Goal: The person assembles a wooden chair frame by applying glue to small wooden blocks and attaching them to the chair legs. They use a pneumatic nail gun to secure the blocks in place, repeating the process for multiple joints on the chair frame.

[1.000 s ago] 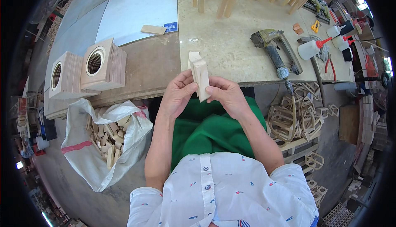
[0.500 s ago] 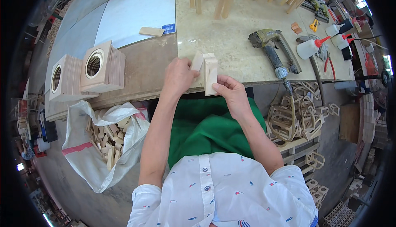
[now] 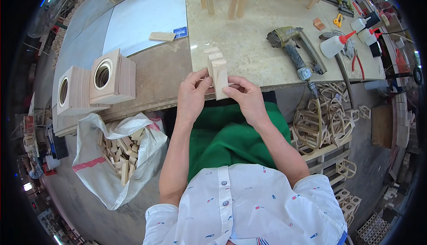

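At the front edge of the workbench (image 3: 240,49), small pale wooden blocks (image 3: 220,81) stand upright, pressed together and slightly stepped. My left hand (image 3: 194,93) grips them from the left, thumb and fingers closed on their side. From the right, my right hand (image 3: 245,94) pinches the nearest block, its thumb on the front face. The blocks and my fingers partly hide where each piece meets the others. On my lap below lies green cloth (image 3: 231,133).
Left are two stacks of holed square boards (image 3: 109,78) and a white sack (image 3: 93,174) of wood offcuts. A nail gun (image 3: 296,51), glue bottle (image 3: 331,47) and pliers (image 3: 357,64) lie right. Wooden frames (image 3: 320,125) are piled below. A thin wood strip (image 3: 162,36) lies behind.
My left hand has brought its tilted block up against the upright one. The blocks now stand together, and both hands close around them.
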`<state>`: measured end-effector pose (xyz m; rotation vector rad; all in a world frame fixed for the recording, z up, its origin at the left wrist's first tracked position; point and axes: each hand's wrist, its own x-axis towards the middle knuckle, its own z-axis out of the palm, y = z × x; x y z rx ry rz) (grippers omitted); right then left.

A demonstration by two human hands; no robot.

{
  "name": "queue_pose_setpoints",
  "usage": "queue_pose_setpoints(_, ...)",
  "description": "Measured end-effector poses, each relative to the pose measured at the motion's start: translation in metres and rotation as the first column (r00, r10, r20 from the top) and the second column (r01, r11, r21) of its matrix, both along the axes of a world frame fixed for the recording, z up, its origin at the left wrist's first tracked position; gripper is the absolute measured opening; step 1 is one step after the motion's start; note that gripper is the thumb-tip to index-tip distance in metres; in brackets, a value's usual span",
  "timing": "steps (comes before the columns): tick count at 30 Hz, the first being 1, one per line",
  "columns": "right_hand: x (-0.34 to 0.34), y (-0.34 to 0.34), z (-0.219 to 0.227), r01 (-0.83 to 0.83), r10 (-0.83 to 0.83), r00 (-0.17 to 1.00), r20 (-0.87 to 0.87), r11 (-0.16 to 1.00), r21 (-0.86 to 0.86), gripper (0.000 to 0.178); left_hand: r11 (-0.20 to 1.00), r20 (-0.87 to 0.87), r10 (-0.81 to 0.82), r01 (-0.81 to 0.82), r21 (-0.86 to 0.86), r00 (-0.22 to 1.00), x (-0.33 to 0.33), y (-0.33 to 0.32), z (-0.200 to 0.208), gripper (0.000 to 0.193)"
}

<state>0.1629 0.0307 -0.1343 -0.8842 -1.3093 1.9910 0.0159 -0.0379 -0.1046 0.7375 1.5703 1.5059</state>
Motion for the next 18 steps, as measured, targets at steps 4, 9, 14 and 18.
queue_pose_setpoints(4,0.0,0.0,-0.001,0.001,-0.003,0.999,0.033,0.997,0.078,0.028,1.0,0.052,-0.026,0.027,-0.011,0.998,-0.001,-0.002,-0.004,0.032)
queue_pose_setpoints(9,-0.003,-0.004,0.001,0.048,-0.048,0.998,-0.029,0.999,-0.011,0.027,0.997,-0.092,-0.047,0.041,-0.059,0.995,0.004,-0.006,-0.01,0.04)
queue_pose_setpoints(14,-0.001,-0.002,0.0,-0.009,0.009,1.0,0.021,1.0,0.024,0.032,0.997,-0.099,-0.056,0.05,-0.062,0.993,0.008,-0.006,0.002,0.042)
queue_pose_setpoints(18,-0.004,0.007,0.008,0.018,-0.019,1.0,0.006,0.999,0.043,0.037,0.996,-0.087,-0.092,0.091,-0.023,0.992,0.005,-0.011,-0.005,0.042)
